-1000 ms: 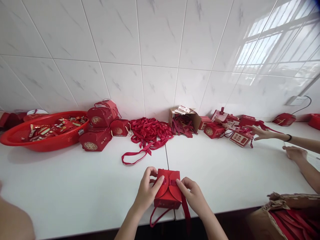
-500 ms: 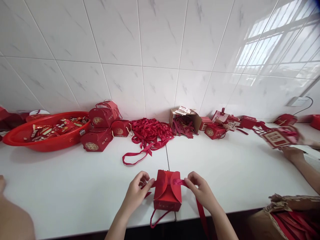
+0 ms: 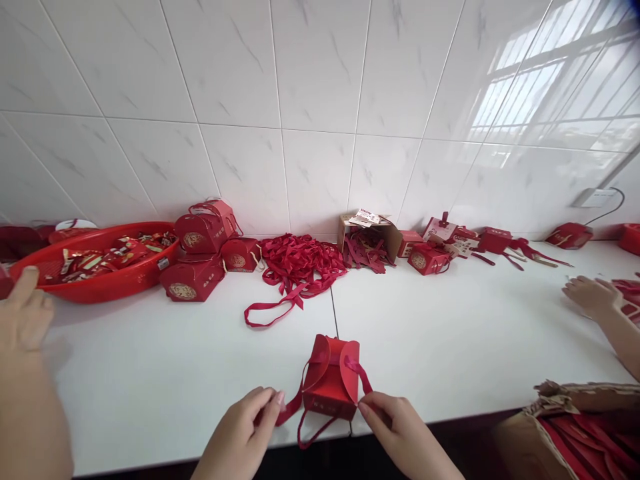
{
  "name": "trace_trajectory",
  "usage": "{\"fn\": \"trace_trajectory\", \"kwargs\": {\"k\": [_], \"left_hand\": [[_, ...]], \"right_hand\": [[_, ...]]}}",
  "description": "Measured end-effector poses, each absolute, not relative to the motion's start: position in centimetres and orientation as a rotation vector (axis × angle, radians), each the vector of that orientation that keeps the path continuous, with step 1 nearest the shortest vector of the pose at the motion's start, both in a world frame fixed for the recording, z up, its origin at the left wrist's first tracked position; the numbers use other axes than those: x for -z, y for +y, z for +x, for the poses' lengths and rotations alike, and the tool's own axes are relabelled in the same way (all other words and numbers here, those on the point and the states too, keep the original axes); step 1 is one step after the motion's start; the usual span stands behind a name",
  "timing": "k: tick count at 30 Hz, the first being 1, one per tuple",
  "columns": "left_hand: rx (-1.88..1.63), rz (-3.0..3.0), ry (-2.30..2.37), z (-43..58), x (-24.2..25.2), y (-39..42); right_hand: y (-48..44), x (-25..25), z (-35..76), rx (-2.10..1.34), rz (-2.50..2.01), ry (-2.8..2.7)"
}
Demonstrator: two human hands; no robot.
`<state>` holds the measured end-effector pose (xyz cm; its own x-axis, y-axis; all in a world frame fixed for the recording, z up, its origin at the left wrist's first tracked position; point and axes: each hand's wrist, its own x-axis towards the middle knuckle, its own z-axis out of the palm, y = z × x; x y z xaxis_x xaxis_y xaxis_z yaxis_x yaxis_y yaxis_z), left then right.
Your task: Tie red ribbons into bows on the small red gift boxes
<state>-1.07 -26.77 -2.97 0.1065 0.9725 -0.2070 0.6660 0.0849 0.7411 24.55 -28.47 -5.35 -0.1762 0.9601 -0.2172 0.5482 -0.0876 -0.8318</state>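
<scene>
While your left hand and right hand each pinch one side of the flat dark-red fabric ribbon, the red cuboid cardboard box sits at the frame's lower centre; uneven pulling could crease its rounded flaps.

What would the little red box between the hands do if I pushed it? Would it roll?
Probably not: the red box has flat sides, so it would likely slide on the smooth-looking white table. Its thin flaps would probably bend easily. The ribbon seems floppy, since it curves beside the box.
</scene>
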Motion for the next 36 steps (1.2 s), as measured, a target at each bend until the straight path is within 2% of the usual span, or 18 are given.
{"fn": "trace_trajectory", "kwargs": {"k": [4, 11, 15, 18, 24, 29, 36], "left_hand": [[-0.56, 1.51, 1.382, -1.3, 3.0, -26.2], [-0.656, 1.138, 1.188, 0.0, 6.4, -25.2], [-0.918, 0.914, 1.235, 0.6, 7.1, -24.7], [-1.129, 0.7, 1.171, 0.8, 7.0, -24.3], [-1.137, 0.392, 0.808, 1.4, 6.4, -23.4], [-1.232, 0.015, 0.788, 1.5, 6.0, -22.7], [-1.358, -0.085, 0.845, 1.1, 5.4, -22.8]], "right_hand": [[-28.4, 5.5, 24.6, -1.216, -1.669, -1.746], [-28.4, 7.8, 24.4, -1.39, -1.535, -1.529], [-28.4, 9.2, 23.9, -1.353, -1.338, -1.078], [-28.4, 9.4, 23.8, -1.447, -1.084, -0.601], [-27.7, 9.5, 24.2, -1.562, -0.641, -0.053], [-27.3, 9.8, 24.8, -1.509, -0.617, -0.045], [-27.3, 9.7, 26.3, -1.303, -0.798, -0.286]]}}
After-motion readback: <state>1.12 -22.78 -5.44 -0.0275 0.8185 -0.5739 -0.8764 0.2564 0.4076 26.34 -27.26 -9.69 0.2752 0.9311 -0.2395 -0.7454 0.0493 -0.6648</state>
